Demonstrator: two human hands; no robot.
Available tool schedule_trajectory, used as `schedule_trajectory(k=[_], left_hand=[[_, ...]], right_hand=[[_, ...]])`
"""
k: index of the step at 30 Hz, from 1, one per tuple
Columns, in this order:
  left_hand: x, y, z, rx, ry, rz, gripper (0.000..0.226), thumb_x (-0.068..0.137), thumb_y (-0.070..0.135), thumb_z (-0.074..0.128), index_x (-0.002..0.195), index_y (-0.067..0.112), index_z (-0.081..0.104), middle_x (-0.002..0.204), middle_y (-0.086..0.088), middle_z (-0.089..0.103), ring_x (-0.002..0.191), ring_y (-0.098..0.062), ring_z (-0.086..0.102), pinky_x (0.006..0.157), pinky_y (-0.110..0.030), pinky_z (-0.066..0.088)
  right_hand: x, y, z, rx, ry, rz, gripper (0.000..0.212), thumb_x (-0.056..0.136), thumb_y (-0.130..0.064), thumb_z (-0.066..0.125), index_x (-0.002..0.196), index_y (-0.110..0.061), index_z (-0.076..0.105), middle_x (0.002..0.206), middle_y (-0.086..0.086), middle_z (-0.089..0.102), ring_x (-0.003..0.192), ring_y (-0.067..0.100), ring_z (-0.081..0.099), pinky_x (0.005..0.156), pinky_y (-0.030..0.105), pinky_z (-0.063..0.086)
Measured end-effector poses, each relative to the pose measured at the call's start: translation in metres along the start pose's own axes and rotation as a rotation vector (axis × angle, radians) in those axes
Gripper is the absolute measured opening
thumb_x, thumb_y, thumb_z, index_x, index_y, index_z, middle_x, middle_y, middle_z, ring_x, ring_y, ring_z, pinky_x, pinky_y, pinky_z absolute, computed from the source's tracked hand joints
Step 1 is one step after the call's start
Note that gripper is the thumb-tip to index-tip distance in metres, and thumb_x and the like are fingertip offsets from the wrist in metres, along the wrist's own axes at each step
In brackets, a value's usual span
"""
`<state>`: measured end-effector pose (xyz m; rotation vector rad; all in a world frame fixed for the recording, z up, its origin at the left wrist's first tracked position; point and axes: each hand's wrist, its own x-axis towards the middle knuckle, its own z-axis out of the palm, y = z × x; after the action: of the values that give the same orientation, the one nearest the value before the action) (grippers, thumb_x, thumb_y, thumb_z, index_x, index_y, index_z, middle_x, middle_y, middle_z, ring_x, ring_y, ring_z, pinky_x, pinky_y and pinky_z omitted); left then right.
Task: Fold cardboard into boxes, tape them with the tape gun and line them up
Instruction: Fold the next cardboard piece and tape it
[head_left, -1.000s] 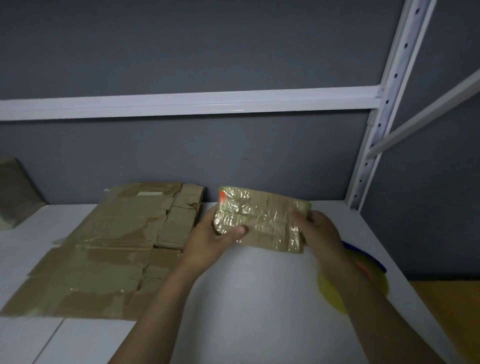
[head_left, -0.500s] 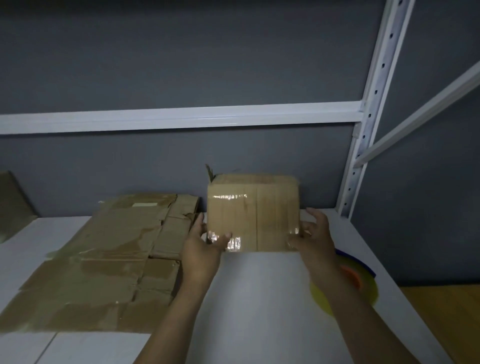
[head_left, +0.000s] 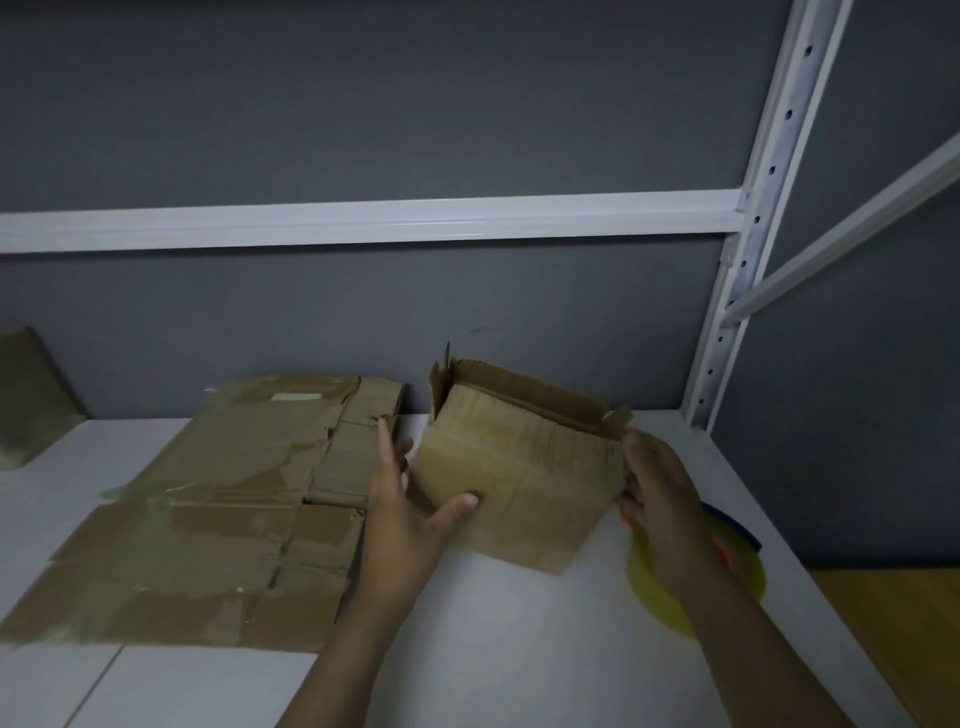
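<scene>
Box sat between both hands on the white bench, tilted, open top toward the wall, long axis running left-right. Left hand was in a spread grip, thumb pressed on the near face, fingers along the left side. Right hand clasped the right end. Flattened cardboard lay just left; tape roll under the right wrist. No readable labels or print.

- Yellow tape roll, near table's right edge: largely hidden behind right hand.
- Cardboard piece, far-left: cut by frame edge.
</scene>
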<state>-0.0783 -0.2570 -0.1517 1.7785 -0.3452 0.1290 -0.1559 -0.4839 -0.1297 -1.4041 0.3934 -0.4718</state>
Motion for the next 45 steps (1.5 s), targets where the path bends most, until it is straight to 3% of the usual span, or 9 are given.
schedule_trajectory(k=[11,17,22,27,32,35,39,42,45], left_hand=[[0.009,0.027,-0.020,0.513,-0.017,0.183,0.135,0.057,0.054,0.085,0.136,0.058,-0.024,0.155,-0.002,0.013,0.138,-0.024,0.027,0.106,-0.039,0.036],[0.026,0.030,-0.025,0.722,-0.108,0.244,0.082,0.056,0.055,0.086,0.128,0.027,0.057,0.155,0.003,0.009,0.142,-0.020,0.013,0.117,-0.040,0.024],[0.028,0.031,-0.031,0.513,-0.173,0.367,0.031,0.067,0.032,0.086,0.077,0.037,0.057,0.139,0.018,0.037,0.137,-0.005,0.019,0.113,-0.030,0.021],[0.033,0.044,-0.033,0.261,-0.208,0.295,0.031,0.072,0.066,0.065,0.054,0.041,0.068,0.127,0.023,0.055,0.131,-0.001,0.038,0.108,-0.030,0.032],[0.059,0.057,-0.031,0.551,-0.294,0.166,0.072,0.064,0.092,0.039,0.105,0.041,0.070,0.143,0.007,0.047,0.138,-0.007,0.032,0.116,-0.036,0.026],[0.058,0.073,-0.024,0.598,-0.440,0.204,0.088,0.068,0.072,0.059,0.146,0.036,0.035,0.153,0.015,0.025,0.144,-0.007,0.019,0.115,-0.024,0.017],[0.044,0.071,-0.028,0.239,-0.295,0.135,0.121,0.056,0.051,0.080,0.149,0.046,0.003,0.157,0.022,0.008,0.143,0.000,0.013,0.117,-0.031,0.023],[0.019,0.052,-0.027,-0.034,-0.101,-0.012,0.124,0.067,0.025,0.083,0.151,0.039,-0.006,0.138,0.037,0.019,0.129,0.011,0.024,0.096,-0.006,0.036],[-0.004,0.029,-0.016,-0.084,-0.138,-0.077,0.107,0.066,0.019,0.083,0.151,0.030,0.019,0.132,0.027,0.052,0.118,0.004,0.053,0.080,-0.010,0.049]], right_hand=[[0.011,-0.007,0.009,-0.509,0.053,-0.232,0.045,0.093,-0.017,0.057,0.135,-0.030,0.045,0.121,-0.013,0.051,0.107,0.011,0.051,0.087,0.027,0.044],[0.014,-0.010,0.017,-0.627,-0.037,-0.288,0.035,0.096,-0.033,0.052,0.131,-0.028,0.049,0.117,-0.012,0.056,0.103,0.009,0.053,0.073,0.015,0.040],[0.010,-0.015,0.013,-0.530,-0.104,-0.239,0.059,0.083,-0.054,0.054,0.136,-0.033,0.040,0.123,-0.015,0.051,0.111,0.010,0.051,0.083,0.021,0.045],[0.010,-0.006,0.014,-0.628,-0.215,-0.247,0.059,0.079,-0.069,0.052,0.130,-0.043,0.040,0.128,-0.017,0.051,0.119,0.010,0.050,0.096,0.032,0.047],[0.018,-0.002,0.011,-0.693,-0.238,-0.263,0.074,0.070,-0.079,0.044,0.134,-0.042,0.040,0.131,-0.019,0.052,0.120,0.009,0.051,0.098,0.034,0.048],[0.022,0.001,0.009,-0.689,-0.273,-0.243,0.084,0.069,-0.082,0.045,0.142,-0.042,0.034,0.140,-0.018,0.046,0.127,0.008,0.046,0.104,0.037,0.044],[0.025,0.003,0.004,-0.595,-0.295,-0.205,0.074,0.079,-0.064,0.054,0.145,-0.043,0.029,0.145,-0.016,0.042,0.131,0.009,0.043,0.108,0.037,0.040],[0.023,0.003,0.005,-0.572,-0.304,-0.170,0.071,0.080,-0.059,0.053,0.144,-0.044,0.025,0.141,-0.014,0.044,0.124,0.013,0.048,0.102,0.037,0.046],[0.018,0.008,0.011,-0.631,-0.217,-0.176,0.058,0.090,-0.046,0.055,0.140,-0.030,0.032,0.125,-0.008,0.053,0.109,0.016,0.057,0.083,0.028,0.052]])
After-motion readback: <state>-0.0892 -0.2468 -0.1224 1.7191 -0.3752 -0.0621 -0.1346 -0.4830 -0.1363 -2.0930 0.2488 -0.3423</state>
